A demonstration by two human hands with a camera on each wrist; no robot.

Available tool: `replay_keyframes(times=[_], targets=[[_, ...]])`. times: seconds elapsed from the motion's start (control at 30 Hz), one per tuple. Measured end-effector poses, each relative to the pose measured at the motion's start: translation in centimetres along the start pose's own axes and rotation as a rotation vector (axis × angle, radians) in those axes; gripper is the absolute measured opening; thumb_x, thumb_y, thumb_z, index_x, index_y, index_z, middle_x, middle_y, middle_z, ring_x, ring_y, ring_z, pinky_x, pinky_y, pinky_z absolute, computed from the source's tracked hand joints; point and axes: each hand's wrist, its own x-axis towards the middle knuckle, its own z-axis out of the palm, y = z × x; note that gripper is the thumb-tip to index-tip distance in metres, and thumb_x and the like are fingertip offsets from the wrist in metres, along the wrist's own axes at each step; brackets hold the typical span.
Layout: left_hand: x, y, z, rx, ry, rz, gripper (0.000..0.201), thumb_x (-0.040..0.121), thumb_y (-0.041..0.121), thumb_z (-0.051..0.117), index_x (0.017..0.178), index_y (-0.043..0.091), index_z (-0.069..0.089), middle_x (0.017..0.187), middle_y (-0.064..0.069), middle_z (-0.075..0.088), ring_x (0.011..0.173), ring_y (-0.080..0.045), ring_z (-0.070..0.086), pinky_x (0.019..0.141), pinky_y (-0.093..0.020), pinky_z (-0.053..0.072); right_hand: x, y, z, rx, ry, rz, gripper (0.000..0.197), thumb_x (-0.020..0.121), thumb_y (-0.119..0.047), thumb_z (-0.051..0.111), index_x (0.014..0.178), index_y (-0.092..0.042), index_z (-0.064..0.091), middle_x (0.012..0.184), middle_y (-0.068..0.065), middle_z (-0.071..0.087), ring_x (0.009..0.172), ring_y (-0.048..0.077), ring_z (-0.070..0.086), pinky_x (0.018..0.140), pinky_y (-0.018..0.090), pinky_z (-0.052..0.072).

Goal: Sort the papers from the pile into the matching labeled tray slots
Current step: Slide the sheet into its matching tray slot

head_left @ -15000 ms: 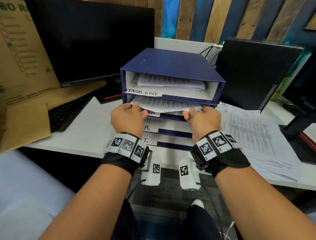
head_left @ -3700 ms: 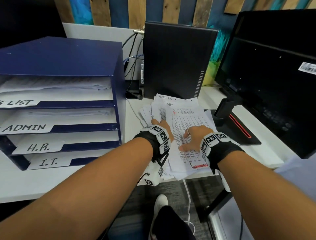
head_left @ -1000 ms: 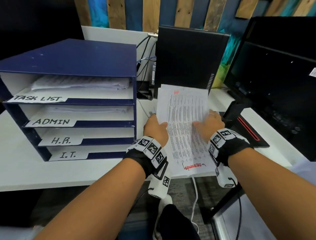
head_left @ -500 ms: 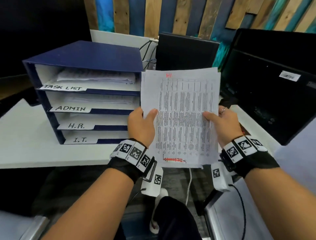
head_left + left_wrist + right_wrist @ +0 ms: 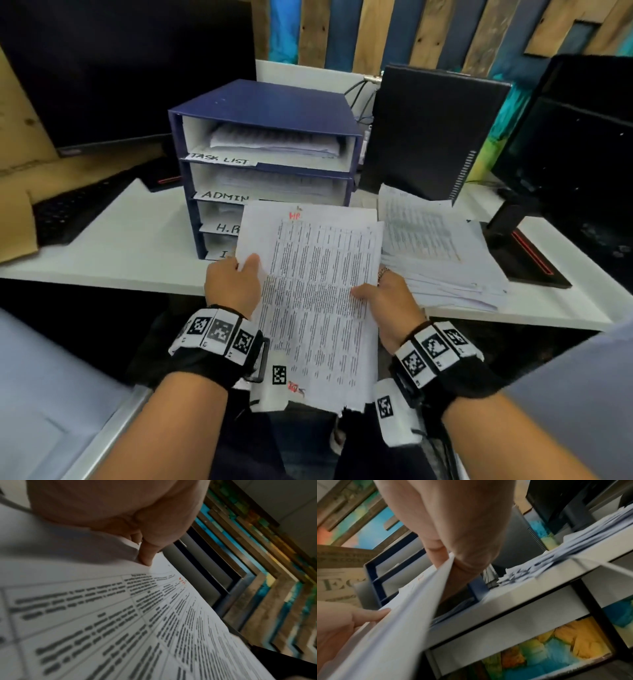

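I hold a printed paper (image 5: 315,294) marked "HR" in red at its top, in front of the blue tray organizer (image 5: 263,102). My left hand (image 5: 233,284) pinches its left edge; my right hand (image 5: 383,298) pinches its right edge. A second sheet shows behind the top one. The paper (image 5: 154,622) fills the left wrist view under my thumb. In the right wrist view the paper (image 5: 406,615) appears edge-on between thumb and fingers. The slots read TASK LIST (image 5: 222,159), ADMIN (image 5: 224,196), H.R. (image 5: 226,228); the paper covers most of the lowest label. The paper pile (image 5: 435,246) lies on the right.
A white desk (image 5: 120,253) carries the organizer. A black computer tower (image 5: 431,130) stands behind the pile, a monitor (image 5: 575,164) with its stand at the right. A keyboard (image 5: 75,209) and a cardboard box (image 5: 17,164) sit on the left.
The paper came off the pile, rose upright in both hands, then tilted down and moved left toward the organizer's lower slots. My view swung left.
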Motion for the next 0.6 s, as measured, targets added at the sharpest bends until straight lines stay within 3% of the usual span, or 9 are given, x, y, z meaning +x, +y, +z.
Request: replay_keyframes(times=[0.1,0.27,0.33,0.4,0.47,0.53,0.6], targets=[[0.7,-1.6,-2.6,0.107,0.038,-0.081,0.053,0.094,0.026,0.059,0.049,0.008,0.037,0.048,-0.003,0.037,0.045,-0.019,0.035,0.047,-0.026,0.025,-0.2,1.7,2.3,-0.040,-0.093,0.096,0.027,0.096,0.002,0.057,0.103,-0.021,0.070,0.113,0.003,0.074,0.103,0.021,0.071,0.097,0.046,0.055],[3.9,-1.7,-5.4,0.215,0.057,-0.091,0.053,0.095,0.029,0.057,0.052,0.002,0.044,0.051,-0.007,0.044,0.048,-0.019,0.040,0.050,-0.028,0.028,-0.6,2.5,4.3,-0.077,-0.248,0.211,0.020,0.102,-0.012,0.054,0.118,-0.017,0.066,0.107,0.003,0.077,0.096,0.022,0.074,0.077,0.050,0.062],[5.7,-0.3,-5.6,0.274,0.030,-0.110,0.054,0.097,0.034,0.054,0.055,0.002,0.045,0.055,-0.007,0.045,0.050,-0.016,0.040,0.051,-0.027,0.028,-0.6,2.4,4.8,-0.051,-0.265,0.205,0.022,0.103,-0.010,0.051,0.118,-0.016,0.066,0.111,0.004,0.076,0.099,0.024,0.074,0.077,0.052,0.061],[7.1,1.1,-5.5,0.320,-0.022,-0.086,0.053,0.099,0.036,0.050,0.059,0.002,0.044,0.057,-0.007,0.044,0.050,-0.014,0.039,0.045,-0.023,0.025,-0.2,2.1,5.2,0.020,-0.227,0.169,0.024,0.103,-0.006,0.050,0.119,-0.014,0.066,0.116,0.005,0.074,0.105,0.024,0.072,0.087,0.055,0.058],[8.1,2.2,-5.4,0.267,-0.058,-0.045,0.045,0.097,0.036,0.053,0.063,0.006,0.048,0.062,-0.006,0.048,0.056,-0.019,0.044,0.052,-0.021,0.033,0.7,1.2,5.6,0.067,-0.134,0.110,0.025,0.102,-0.002,0.050,0.117,-0.012,0.068,0.116,0.006,0.074,0.107,0.025,0.070,0.096,0.052,0.054],[8.4,2.7,-5.9,0.147,-0.056,-0.042,0.037,0.093,0.039,0.058,0.070,0.011,0.054,0.070,-0.006,0.053,0.067,-0.022,0.050,0.063,-0.026,0.039,2.0,-0.1,6.0,0.057,-0.016,0.066,0.023,0.101,-0.001,0.052,0.106,-0.014,0.070,0.111,0.005,0.074,0.102,0.024,0.071,0.096,0.046,0.055],[8.1,2.4,-6.9,0.093,-0.094,-0.098,0.043,0.089,0.048,0.062,0.071,0.009,0.057,0.068,-0.005,0.058,0.062,-0.023,0.054,0.060,-0.027,0.043,3.3,-1.7,6.6,0.001,0.073,0.032,0.024,0.101,-0.003,0.053,0.093,-0.021,0.067,0.106,0.001,0.072,0.095,0.018,0.069,0.091,0.038,0.056]])
